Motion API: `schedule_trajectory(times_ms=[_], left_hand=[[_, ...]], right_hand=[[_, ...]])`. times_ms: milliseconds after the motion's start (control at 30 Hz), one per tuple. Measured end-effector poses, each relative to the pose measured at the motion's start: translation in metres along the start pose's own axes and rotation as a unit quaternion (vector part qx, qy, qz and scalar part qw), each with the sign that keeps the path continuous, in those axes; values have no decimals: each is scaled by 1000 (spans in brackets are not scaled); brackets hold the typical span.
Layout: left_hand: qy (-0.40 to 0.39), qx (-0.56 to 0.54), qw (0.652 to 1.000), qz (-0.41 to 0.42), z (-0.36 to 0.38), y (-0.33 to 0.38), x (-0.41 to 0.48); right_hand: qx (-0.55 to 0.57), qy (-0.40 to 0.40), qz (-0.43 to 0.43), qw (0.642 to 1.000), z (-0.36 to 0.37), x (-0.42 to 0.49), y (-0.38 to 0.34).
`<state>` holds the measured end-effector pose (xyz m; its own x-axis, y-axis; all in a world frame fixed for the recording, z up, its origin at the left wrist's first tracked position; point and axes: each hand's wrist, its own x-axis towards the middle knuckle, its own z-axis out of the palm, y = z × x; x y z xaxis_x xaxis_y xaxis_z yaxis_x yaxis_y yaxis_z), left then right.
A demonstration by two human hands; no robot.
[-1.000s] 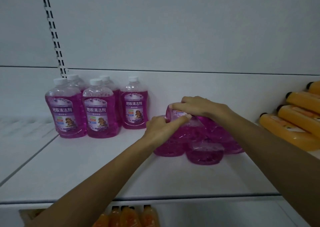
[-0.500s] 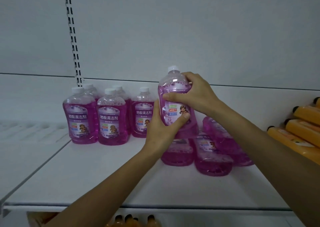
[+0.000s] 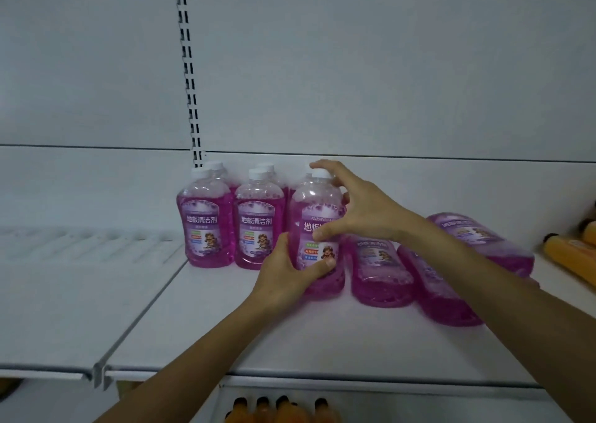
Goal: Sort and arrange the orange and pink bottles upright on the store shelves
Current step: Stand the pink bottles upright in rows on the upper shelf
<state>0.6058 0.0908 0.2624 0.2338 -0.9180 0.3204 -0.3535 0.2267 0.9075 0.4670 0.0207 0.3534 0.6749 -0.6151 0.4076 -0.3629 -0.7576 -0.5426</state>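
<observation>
Both bare forearms reach forward and up from below. The left hand [image 3: 287,277] is cupped, its thumb pressed across the front of what it grips, fingers wrapped out of sight behind. The right hand [image 3: 354,209] sits higher, fingers spread and curled loosely, thumb pointing left, index finger raised and apart from the others

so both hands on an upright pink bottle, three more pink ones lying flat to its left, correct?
Wrong side. In the head view the three flat pink bottles lie to the right of the upright pink bottle under the left hand and right hand.
</observation>
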Motion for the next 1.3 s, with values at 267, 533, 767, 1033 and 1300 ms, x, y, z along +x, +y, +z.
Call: schedule_trajectory(times_ms=[267, 533, 767, 1033, 1300], left_hand=[[-51, 499, 865, 28, -22, -25, -27], [-77, 525, 846, 40, -21, -26, -27], [-82, 530, 843, 40, -19, -25, -30], [-105, 411, 898, 114, -10, -10, -30], [-154, 230, 961, 18, 59, 9, -6]], right_hand=[[-10, 57, -1, 998, 27, 11, 14], [-67, 70, 7, 995, 36, 25, 24], [-112, 81, 22, 990, 33, 29, 23], [-102, 48, 19, 994, 30, 24, 28], [-341, -11, 304, 890, -83, 2, 83]])
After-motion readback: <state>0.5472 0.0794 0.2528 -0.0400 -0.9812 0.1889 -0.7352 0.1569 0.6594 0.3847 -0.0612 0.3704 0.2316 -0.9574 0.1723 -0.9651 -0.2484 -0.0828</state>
